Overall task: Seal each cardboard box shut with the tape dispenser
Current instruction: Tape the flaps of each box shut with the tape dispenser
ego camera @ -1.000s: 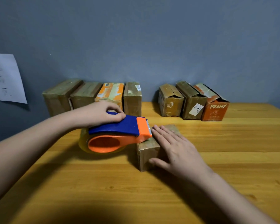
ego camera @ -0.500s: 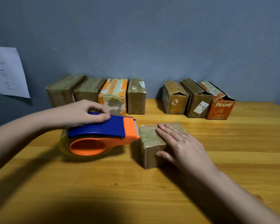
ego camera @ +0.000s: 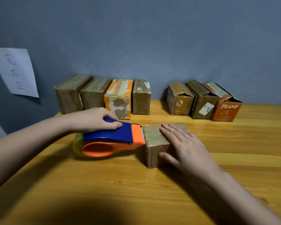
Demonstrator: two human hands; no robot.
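Cardboard box (ego camera: 154,140), brown, on the desk (ego camera: 136,184) at centre; tape dispenser (ego camera: 110,140), blue and orange, lies at its 9 o'clock, toothed nose touching the box's left top edge. Left hand (ego camera: 97,119): grip curled over the dispenser's blue top, forearm entering from 8 o'clock; right hand (ego camera: 183,146): released, fingers flat on the box top, thumb against its near face. Since a second ago the dispenser's nose has drawn back leftward off the box top to its edge; right hand unchanged.
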